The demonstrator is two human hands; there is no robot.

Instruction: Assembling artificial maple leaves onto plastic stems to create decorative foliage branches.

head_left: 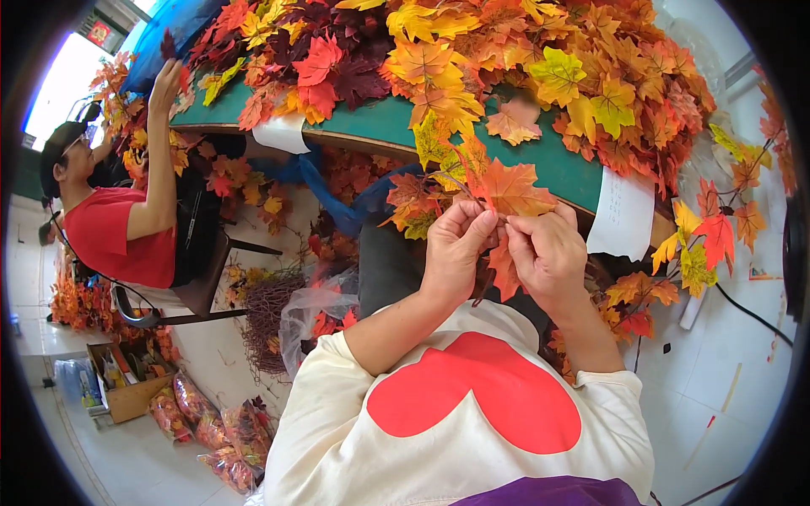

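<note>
Maple-leaf spray point(516, 190), mostly orange with some yellow, sits just off centre toward 2 o'clock, at the near edge of a green worktop point(540, 160). The left hand point(460, 244) has its thumb and forefinger pinching the spray's stem; the right hand point(547, 253), close beside it, also has its fingers pinched together at the stem, though the exact contact is hidden.

The worktop sweeps from 10 to 3 o'clock, heaped with red, yellow and orange leaves point(624, 76). White sheets hang over its edge, one point(623, 215) at 3 o'clock, another point(281, 133) between 10 and 11.

At 9 o'clock a co-worker point(114, 223) in a red top sits on a chair point(202, 282), one arm raised. On the pale floor point(160, 472), a bundle of brown stems point(268, 316) and an open carton point(139, 398) lie toward 8 o'clock, with bagged leaves point(245, 434) between 7 and 8.
</note>
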